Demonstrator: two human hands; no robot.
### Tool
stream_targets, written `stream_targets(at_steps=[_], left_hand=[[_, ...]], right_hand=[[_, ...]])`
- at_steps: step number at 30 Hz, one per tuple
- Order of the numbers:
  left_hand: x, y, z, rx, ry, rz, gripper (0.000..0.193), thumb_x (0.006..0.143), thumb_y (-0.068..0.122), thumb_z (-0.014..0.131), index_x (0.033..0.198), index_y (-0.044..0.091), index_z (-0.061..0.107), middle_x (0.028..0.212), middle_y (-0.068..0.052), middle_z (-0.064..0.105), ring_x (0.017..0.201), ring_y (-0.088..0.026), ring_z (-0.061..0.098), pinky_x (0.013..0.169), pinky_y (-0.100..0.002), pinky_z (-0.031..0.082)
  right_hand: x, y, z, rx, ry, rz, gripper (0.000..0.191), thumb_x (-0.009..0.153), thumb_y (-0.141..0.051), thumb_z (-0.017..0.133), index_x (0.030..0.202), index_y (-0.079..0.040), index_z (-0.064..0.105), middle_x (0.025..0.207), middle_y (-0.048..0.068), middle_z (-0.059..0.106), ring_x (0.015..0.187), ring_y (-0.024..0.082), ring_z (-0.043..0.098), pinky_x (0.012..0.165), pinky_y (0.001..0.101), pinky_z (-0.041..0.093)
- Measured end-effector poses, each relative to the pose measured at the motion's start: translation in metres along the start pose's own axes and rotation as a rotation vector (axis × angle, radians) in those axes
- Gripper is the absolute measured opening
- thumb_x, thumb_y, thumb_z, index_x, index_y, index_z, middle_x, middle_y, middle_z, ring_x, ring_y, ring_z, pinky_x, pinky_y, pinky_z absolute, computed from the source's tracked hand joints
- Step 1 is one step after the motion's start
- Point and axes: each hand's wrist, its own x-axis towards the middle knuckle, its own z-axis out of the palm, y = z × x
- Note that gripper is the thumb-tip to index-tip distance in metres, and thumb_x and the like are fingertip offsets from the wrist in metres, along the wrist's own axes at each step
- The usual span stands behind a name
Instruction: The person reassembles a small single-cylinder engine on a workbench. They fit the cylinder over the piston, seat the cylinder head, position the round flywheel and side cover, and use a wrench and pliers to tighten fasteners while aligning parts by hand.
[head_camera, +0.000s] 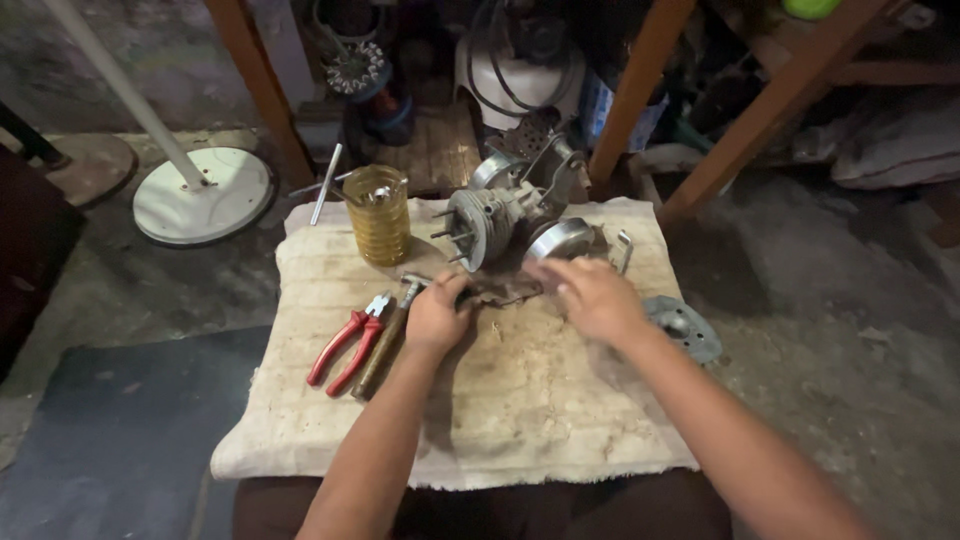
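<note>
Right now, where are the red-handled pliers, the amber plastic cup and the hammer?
red-handled pliers (345, 348): head view, on the red grips, lying on the cloth.
amber plastic cup (380, 222): head view, on its ribbed side wall.
hammer (383, 345): head view, on the wooden handle beside the pliers.

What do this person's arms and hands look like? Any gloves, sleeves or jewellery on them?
Both arms are bare as far as the picture shows: no sleeves in view. The left hand and the right hand wear no gloves. No watch, ring or bracelet is visible, though the right hand is a little blurred.
</note>
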Motion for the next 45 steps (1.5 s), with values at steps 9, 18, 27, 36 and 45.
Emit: stream_targets(at_steps=[9,18,27,36,45], left_hand=[[0.003,0.017,-0.010,0.171,-0.095,0.041,0.036,0.084,0.027,0.080,0.115,0.015,0.067,0.118,-0.008,0.068,0.112,-0.034,0.064,0.094,-0.046,0.053],[0.103,0.046,-0.028,0.336,-0.111,0.159,0.094,0.067,0.025,0.090,0.146,0.005,0.043,0.153,-0.015,0.041,0.147,-0.037,0.032,0.118,-0.043,0.033],[0.111,0.030,-0.006,0.477,-0.288,-0.006,0.105,0.073,0.019,0.085,0.158,0.008,0.025,0.168,-0.009,0.023,0.153,-0.030,0.026,0.121,-0.039,0.031],[0.111,0.049,-0.023,0.493,-0.383,-0.071,0.102,0.073,0.007,0.075,0.158,0.008,0.019,0.168,-0.009,0.016,0.145,-0.030,0.037,0.113,-0.039,0.040],[0.108,0.056,-0.025,0.544,-0.386,-0.129,0.090,0.081,0.017,0.075,0.157,0.011,0.027,0.169,-0.005,0.021,0.120,-0.033,0.063,0.095,-0.046,0.054]], right_hand=[[0.051,0.015,0.029,0.068,0.581,-0.069,0.021,0.096,-0.013,0.064,0.114,-0.012,0.075,0.125,0.015,0.071,0.116,0.037,0.065,0.099,0.0448,0.051],[0.058,0.033,0.041,0.114,0.540,-0.058,0.022,0.093,-0.015,0.065,0.113,-0.015,0.076,0.123,0.016,0.072,0.113,0.035,0.067,0.095,0.0434,0.053],[0.067,0.022,0.017,0.166,0.366,0.268,0.023,0.094,-0.024,0.063,0.113,-0.027,0.076,0.106,0.011,0.074,0.102,0.036,0.068,0.087,0.0463,0.053],[0.078,0.024,0.023,0.113,0.327,0.210,0.033,0.098,-0.019,0.054,0.126,-0.027,0.070,0.112,0.015,0.073,0.108,0.038,0.065,0.090,0.0482,0.051],[0.090,0.042,0.018,0.358,0.214,0.438,0.028,0.105,-0.028,0.047,0.125,-0.032,0.066,0.119,0.008,0.072,0.114,0.032,0.066,0.097,0.0429,0.049]])
